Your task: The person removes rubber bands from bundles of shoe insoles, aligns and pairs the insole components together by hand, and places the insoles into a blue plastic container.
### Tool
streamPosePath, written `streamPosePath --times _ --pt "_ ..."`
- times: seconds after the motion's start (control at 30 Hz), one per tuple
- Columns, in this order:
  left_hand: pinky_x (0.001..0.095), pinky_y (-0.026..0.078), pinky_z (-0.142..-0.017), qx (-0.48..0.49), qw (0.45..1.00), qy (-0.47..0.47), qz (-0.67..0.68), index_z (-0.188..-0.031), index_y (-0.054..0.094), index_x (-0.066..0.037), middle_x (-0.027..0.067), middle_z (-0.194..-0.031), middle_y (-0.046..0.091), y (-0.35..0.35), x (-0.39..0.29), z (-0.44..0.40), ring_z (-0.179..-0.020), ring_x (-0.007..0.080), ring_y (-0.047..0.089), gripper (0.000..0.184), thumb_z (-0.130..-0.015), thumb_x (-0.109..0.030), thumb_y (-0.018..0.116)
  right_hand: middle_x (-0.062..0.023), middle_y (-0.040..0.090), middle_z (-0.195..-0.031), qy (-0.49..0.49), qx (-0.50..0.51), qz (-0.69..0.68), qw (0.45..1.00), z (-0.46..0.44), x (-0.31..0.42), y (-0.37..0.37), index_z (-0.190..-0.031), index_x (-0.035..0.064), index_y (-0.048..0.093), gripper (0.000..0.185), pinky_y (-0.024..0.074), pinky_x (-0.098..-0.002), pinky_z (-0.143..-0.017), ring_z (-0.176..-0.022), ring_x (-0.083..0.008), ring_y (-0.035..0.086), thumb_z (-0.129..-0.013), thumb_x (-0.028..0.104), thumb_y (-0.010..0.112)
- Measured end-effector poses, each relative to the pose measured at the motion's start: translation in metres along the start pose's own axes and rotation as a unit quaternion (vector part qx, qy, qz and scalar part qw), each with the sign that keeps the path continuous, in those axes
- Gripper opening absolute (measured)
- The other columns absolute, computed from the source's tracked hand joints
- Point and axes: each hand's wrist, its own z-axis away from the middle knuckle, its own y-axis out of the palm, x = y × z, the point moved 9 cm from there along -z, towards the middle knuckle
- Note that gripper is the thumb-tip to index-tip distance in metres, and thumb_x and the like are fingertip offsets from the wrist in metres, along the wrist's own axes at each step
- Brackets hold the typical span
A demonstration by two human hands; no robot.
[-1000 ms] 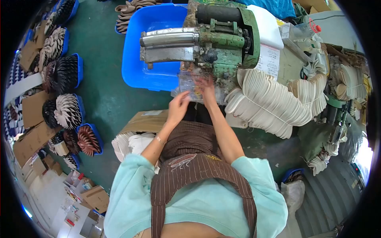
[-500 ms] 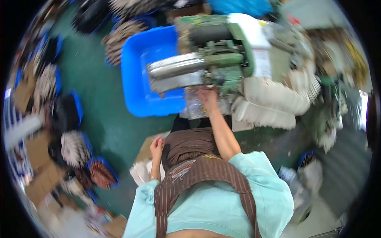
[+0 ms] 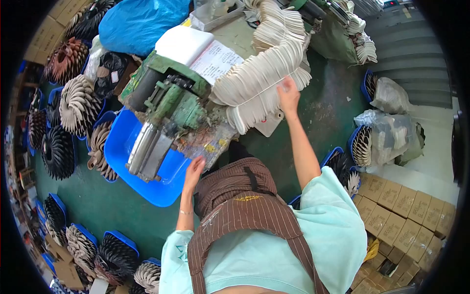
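Note:
At the right end of a long bundle of stacked white cloth-like pieces (image 3: 264,73), my right hand (image 3: 289,95) is raised with its fingers curled. A thin string crosses the bundle and ends near those fingertips; whether they grip it is hard to see. Another white stack (image 3: 245,116) lies along the near side. My left hand (image 3: 195,171) is empty, fingers loosely apart, by the front edge of the worn work surface (image 3: 210,142). Left of that stands a green machine (image 3: 178,105) with shiny metal rollers (image 3: 143,147) reaching over a blue tub (image 3: 120,142).
A printed sheet (image 3: 215,61) and a white block (image 3: 178,44) lie behind the machine. Blue tubs with fanned stacks (image 3: 78,105) line the left. Cartons (image 3: 406,206) are piled at right, near bagged goods (image 3: 387,134). A blue bag (image 3: 142,24) sits at the back.
My view has turned right. My right hand has left the area beside the rollers and reached the white bundle. My left hand has come forward to the work surface's edge.

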Motion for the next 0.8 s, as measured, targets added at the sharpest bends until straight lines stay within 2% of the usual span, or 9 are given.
streamPosePath --times 0.03,0.07,0.13,0.17,0.23,0.3,0.47,0.6,0.8 --pt "0.0334 0.041 -0.095 0.042 0.999 0.015 -0.004 -0.133 0.042 -0.003 0.0146 -0.127 0.053 0.022 -0.020 -0.020 -0.115 0.0217 0.051 0.054 -0.089 -0.029 0.059 -0.0170 0.057 -0.116 -0.022 -0.060 0.093 0.994 -0.019 0.004 -0.030 -0.126 -0.0021 0.047 0.064 0.0422 -0.0357 -0.092 -0.107 -0.0262 0.055 -0.074 0.024 0.073" --pt "0.0353 0.038 -0.098 0.061 0.997 0.032 -0.019 -0.135 0.037 -0.001 0.0175 -0.129 0.049 0.041 -0.033 -0.042 -0.119 0.0237 0.048 0.062 -0.087 -0.032 0.061 -0.0170 0.057 -0.116 -0.022 -0.060 0.091 0.994 -0.038 -0.010 -0.038 -0.126 -0.0021 0.047 0.064 0.0422 -0.0357 -0.092 -0.107 -0.0262 0.055 -0.074 0.024 0.073" --pt "0.0373 0.034 -0.102 0.062 0.996 0.049 -0.049 -0.140 0.027 0.000 0.0197 -0.135 0.042 0.077 -0.051 -0.086 -0.123 0.0254 0.043 0.076 -0.084 -0.037 0.064 -0.0245 0.041 -0.133 0.029 -0.059 0.162 0.985 -0.077 -0.048 -0.044 -0.137 -0.0046 0.029 0.103 0.0320 -0.0405 -0.103 -0.123 -0.0348 0.040 -0.062 0.043 0.081" --pt "0.0373 0.034 -0.103 0.046 0.996 0.050 -0.064 -0.142 0.022 0.000 0.0189 -0.139 0.038 0.094 -0.059 -0.108 -0.123 0.0251 0.042 0.083 -0.083 -0.041 0.065 -0.0245 0.041 -0.133 0.022 -0.053 0.156 0.986 -0.094 -0.056 -0.044 -0.137 -0.0046 0.029 0.103 0.0320 -0.0405 -0.103 -0.123 -0.0348 0.040 -0.062 0.043 0.081" --pt "0.0373 0.031 -0.104 -0.029 0.996 0.010 -0.079 -0.140 0.022 0.003 0.0192 -0.139 0.037 0.115 -0.064 -0.150 -0.125 0.0274 0.039 0.095 -0.075 -0.045 0.071 -0.0274 0.029 -0.140 0.035 0.083 0.157 0.983 -0.121 -0.081 -0.013 -0.142 -0.0038 0.009 0.131 0.0183 -0.0498 -0.108 -0.130 -0.0406 0.029 -0.050 0.056 0.081" --pt "0.0366 0.031 -0.104 -0.061 0.996 0.035 -0.064 -0.139 0.023 0.004 0.0192 -0.137 0.038 0.138 -0.081 -0.177 -0.124 0.0280 0.040 0.097 -0.072 -0.043 0.074 -0.0276 0.028 -0.141 0.015 0.109 0.069 0.992 -0.129 -0.082 0.006 -0.142 -0.0039 0.006 0.135 0.0141 -0.0533 -0.109 -0.131 -0.0399 0.028 -0.048 0.055 0.082" --pt "0.0367 0.035 -0.101 -0.174 0.983 0.062 0.004 -0.131 0.034 0.005 0.0208 -0.128 0.047 0.145 -0.083 -0.131 -0.119 0.0315 0.045 0.097 -0.060 -0.039 0.082 -0.0252 0.044 -0.126 -0.105 0.121 0.115 0.980 -0.111 -0.029 0.004 -0.142 -0.0028 0.010 0.135 0.0232 -0.0528 -0.103 -0.116 -0.0396 0.041 -0.043 0.051 0.085" --pt "0.0359 0.033 -0.102 -0.243 0.970 0.000 0.012 -0.131 0.031 0.007 0.0230 -0.130 0.043 0.156 -0.035 -0.061 -0.120 0.0310 0.043 0.092 -0.065 -0.033 0.081 -0.0241 0.044 -0.124 -0.171 0.278 0.136 0.935 -0.072 0.013 0.058 -0.143 -0.0017 0.010 0.135 0.0274 -0.0454 -0.103 -0.115 -0.0388 0.042 -0.043 0.053 0.084" --pt "0.0367 0.036 -0.099 -0.242 0.968 0.043 -0.042 -0.130 0.033 0.007 0.0236 -0.126 0.047 0.169 -0.042 -0.077 -0.117 0.0320 0.046 0.086 -0.069 -0.034 0.078 -0.0233 0.043 -0.125 -0.187 0.294 0.161 0.923 -0.108 0.007 0.096 -0.146 0.0069 0.004 0.138 0.0272 -0.0475 -0.101 -0.113 -0.0394 0.041 -0.043 0.053 0.083"
